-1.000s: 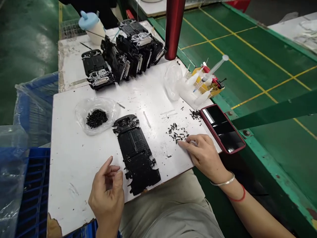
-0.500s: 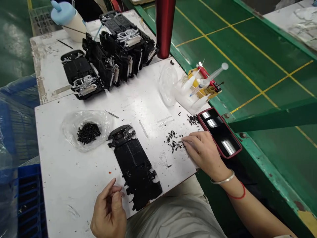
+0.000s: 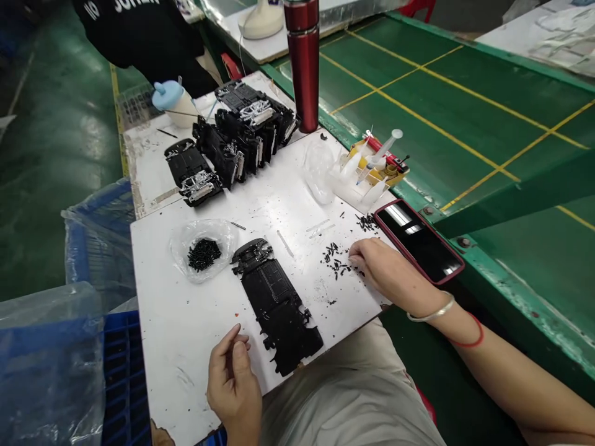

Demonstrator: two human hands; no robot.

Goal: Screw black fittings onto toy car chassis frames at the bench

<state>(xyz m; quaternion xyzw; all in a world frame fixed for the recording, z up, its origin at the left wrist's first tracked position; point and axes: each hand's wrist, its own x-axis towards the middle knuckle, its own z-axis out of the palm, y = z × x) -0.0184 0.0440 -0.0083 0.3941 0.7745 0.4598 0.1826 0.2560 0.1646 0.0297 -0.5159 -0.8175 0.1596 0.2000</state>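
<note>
A flat black chassis part (image 3: pixel 276 303) lies on the white table. Left of its lower end rests my left hand (image 3: pixel 235 381), palm up with fingers loosely curled and apart, holding nothing. My right hand (image 3: pixel 388 272) is at the right edge of the scattered small black pieces (image 3: pixel 335 261), its fingertips pressed together; whatever is between them is hidden. A clear plastic bag (image 3: pixel 179 251) full of small black pins (image 3: pixel 203 254) sits to the left of the chassis part.
Behind are a row of black chassis parts (image 3: pixel 232 155), a blue-lidded cup (image 3: pixel 179 108) and a red flask (image 3: pixel 304 74). A phone (image 3: pixel 421 241) and a tray of bottles (image 3: pixel 379 170) stand right. Blue crates (image 3: pixel 121 371) are left; a person in black (image 3: pixel 144 43) is behind.
The view has shifted, bringing the person in black into sight. My right hand's fingers are drawn in closer beside the small pieces. My left hand keeps much the same pose.
</note>
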